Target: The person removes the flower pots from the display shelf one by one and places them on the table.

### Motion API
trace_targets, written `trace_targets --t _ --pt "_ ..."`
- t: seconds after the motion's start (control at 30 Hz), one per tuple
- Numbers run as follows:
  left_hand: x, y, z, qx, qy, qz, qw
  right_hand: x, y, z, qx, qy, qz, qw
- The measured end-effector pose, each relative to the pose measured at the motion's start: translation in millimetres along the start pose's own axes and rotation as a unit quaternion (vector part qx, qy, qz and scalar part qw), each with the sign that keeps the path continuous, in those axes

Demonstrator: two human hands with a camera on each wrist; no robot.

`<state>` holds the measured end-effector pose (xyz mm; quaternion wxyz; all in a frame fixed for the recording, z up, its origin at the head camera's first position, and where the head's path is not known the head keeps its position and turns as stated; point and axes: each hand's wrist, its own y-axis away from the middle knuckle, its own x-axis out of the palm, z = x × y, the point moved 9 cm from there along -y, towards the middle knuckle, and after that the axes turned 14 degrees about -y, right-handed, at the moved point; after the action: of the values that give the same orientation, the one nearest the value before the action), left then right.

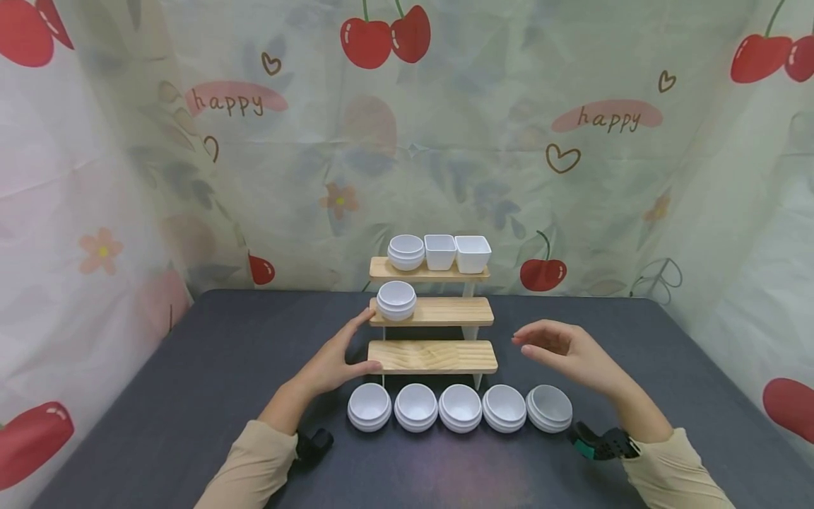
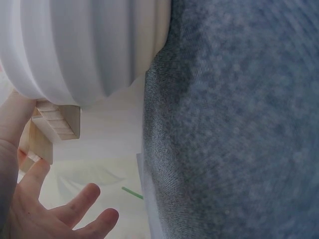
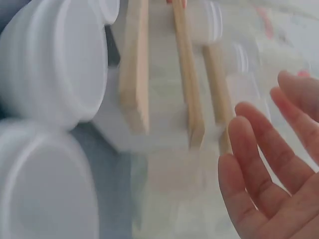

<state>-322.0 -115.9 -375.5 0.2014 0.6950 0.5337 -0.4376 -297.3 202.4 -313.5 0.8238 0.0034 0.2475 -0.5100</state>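
Note:
A three-tier display stand with wooden shelves [image 1: 432,357] is in the middle of the head view. My left hand [image 1: 327,360] is at its left side, fingers spread, a fingertip at the middle shelf and the thumb at the bottom shelf's left end. Just beside that fingertip, a round white bowl [image 1: 397,301] with a ridged side sits on the middle shelf. My right hand [image 1: 572,353] hovers right of the stand, fingers loosely bent and holding nothing. In the right wrist view, its fingers [image 3: 251,167] are apart from the shelves.
A row of several round white bowls [image 1: 461,408] lines the dark tabletop [image 1: 267,332] before the stand. On the top shelf are a round white bowl [image 1: 405,253] and two square white bowls [image 1: 473,255]. Printed cloth [image 1: 413,184] encloses the back and sides.

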Motion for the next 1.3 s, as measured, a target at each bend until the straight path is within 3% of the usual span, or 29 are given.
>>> trace_targets --t 0.27,0.6,1.07,1.3 --pt "0.8 -0.1 -1.0 -0.002 0.001 0.002 1.0 25 -29.5 18 -0.015 0.002 0.006 0.9999" --pt "0.3 0.6 -0.7 -0.001 0.002 0.001 1.0 53 -67.0 25 -0.005 0.0 -0.022 0.9997" --pt "0.4 0.2 -0.1 -0.003 0.0 0.001 1.0 88 -100.7 26 0.008 -0.016 -0.047 0.9987" --pt "0.9 -0.4 0.2 -0.006 0.008 0.005 0.9999 100 -110.2 24 0.02 -0.051 -0.06 0.9967"
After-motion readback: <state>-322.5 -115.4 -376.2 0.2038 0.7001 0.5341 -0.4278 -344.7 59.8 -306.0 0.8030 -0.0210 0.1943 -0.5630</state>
